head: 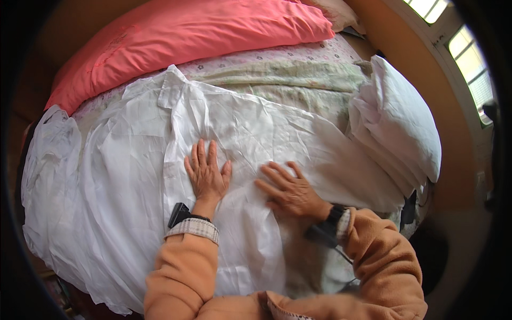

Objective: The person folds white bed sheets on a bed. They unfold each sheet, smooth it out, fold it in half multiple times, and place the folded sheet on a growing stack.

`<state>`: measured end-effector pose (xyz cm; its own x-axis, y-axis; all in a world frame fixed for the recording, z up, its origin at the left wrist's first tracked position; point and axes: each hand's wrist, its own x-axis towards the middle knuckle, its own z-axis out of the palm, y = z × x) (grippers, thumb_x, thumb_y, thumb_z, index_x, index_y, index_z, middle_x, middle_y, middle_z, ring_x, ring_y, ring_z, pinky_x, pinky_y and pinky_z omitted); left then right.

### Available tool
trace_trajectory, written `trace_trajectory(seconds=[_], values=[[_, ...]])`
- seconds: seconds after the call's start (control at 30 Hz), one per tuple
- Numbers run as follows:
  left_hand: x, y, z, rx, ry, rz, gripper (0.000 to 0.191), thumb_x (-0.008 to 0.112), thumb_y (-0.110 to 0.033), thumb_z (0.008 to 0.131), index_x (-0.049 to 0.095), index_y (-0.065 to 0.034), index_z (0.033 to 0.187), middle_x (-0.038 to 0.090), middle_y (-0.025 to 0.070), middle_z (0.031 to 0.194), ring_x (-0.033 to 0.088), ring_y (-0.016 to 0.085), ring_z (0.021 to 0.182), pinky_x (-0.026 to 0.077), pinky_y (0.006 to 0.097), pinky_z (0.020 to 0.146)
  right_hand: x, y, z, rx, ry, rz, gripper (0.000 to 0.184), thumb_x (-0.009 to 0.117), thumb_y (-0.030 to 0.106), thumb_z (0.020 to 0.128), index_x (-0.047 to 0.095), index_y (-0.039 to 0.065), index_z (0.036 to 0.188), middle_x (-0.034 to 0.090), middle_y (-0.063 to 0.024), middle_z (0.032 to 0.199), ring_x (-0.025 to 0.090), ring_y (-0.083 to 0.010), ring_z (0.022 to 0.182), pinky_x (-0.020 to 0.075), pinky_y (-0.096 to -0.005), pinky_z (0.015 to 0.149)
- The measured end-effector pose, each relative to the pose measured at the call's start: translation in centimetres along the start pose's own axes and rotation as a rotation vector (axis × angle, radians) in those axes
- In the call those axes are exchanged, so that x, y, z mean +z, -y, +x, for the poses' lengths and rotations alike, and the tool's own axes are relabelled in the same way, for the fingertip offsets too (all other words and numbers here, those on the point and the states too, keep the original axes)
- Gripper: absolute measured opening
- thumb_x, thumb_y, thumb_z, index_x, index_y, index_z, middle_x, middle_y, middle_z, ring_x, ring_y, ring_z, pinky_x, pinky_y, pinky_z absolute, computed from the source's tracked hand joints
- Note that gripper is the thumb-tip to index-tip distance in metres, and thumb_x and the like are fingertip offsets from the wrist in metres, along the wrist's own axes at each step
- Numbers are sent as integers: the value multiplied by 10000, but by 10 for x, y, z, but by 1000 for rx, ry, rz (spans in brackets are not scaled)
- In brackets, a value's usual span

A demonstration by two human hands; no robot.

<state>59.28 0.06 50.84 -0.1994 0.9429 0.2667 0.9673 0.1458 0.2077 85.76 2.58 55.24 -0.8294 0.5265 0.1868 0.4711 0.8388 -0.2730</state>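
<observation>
A white, wrinkled cloth garment (128, 180) with a collar-like folded piece (173, 90) at its top lies spread over a bed. My left hand (208, 174) rests flat on it, fingers spread, below that folded piece. To its right, my right hand (290, 190) lies palm down on the same fabric, fingers apart and slightly blurred. Neither hand grips anything. Black devices are strapped to both wrists.
A long coral-pink pillow (192, 36) lies across the bed's far side, on a flowered sheet (272, 56). Folded white bedding (404, 120) is piled at the right. Crumpled white fabric (52, 160) lies at the left edge. Windows (472, 68) are at the upper right.
</observation>
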Motion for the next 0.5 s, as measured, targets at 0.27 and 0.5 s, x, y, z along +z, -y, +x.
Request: trace_trajectory(seconds=[0.27,0.5], values=[[-27,13,-19,46,85,-158,632,521,-478,912,420,-108,1414,319,160,1501,241,320,1405,137,524,1139,-43,-24,-198,613,-88,-405,581,587,231,817,466,97,1370,393,-183,1447,344,-352,1345,236,-540,1087],[-123,47,-198,303,260,-154,638,593,-438,872,434,-140,1414,320,151,1507,249,332,1410,169,539,1135,-40,-59,-334,1128,-389,-428,478,406,378,996,506,57,1337,484,-183,1356,456,-365,1244,358,-437,1023]])
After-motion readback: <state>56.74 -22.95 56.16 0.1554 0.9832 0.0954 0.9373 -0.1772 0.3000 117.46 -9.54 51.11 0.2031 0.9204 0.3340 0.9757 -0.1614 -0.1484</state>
